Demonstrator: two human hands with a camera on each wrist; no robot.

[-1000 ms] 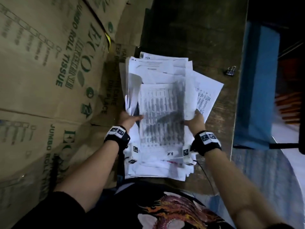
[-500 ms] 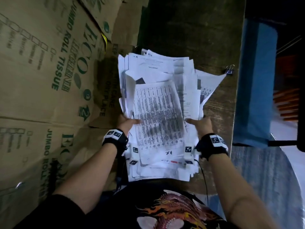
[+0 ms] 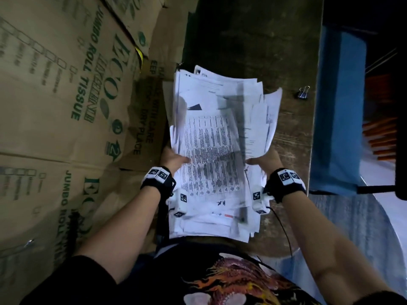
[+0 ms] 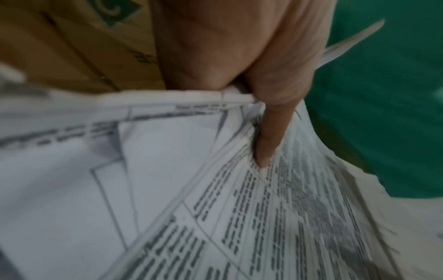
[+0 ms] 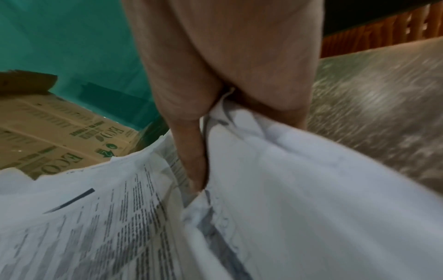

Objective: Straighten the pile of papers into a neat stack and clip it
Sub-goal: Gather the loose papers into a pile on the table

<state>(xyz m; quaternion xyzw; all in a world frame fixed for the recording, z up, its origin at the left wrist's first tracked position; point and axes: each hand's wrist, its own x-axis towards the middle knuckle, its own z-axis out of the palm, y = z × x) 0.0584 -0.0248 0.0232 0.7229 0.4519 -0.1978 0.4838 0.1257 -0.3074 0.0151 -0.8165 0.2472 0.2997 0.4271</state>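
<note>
1. Gripping the thick, ragged pile of white printed papers [image 3: 217,150] along both long sides: left hand [image 3: 175,158] clamped on the left edge, thumb [image 4: 268,140] pressing down on the top sheet; right hand [image 3: 265,159] clamped on the right edge, thumb [image 5: 191,157] tucked between sheets.
2. Holding the pile tilted up off the dark wooden tabletop [image 3: 293,137], near edge by the body, far corners splaying and one loose sheet jutting out at the right.
3. Judging the step: gathering and squaring, not yet clipping.
4. Calling next, probably, for tapping an edge on the tabletop to even the sheets, then freeing one hand to reach for the small black binder clip [image 3: 303,92] lying well apart to the right.
5. Noting brown printed cardboard cartons [image 3: 66,106] stacked at the left; contents not visible.
</note>
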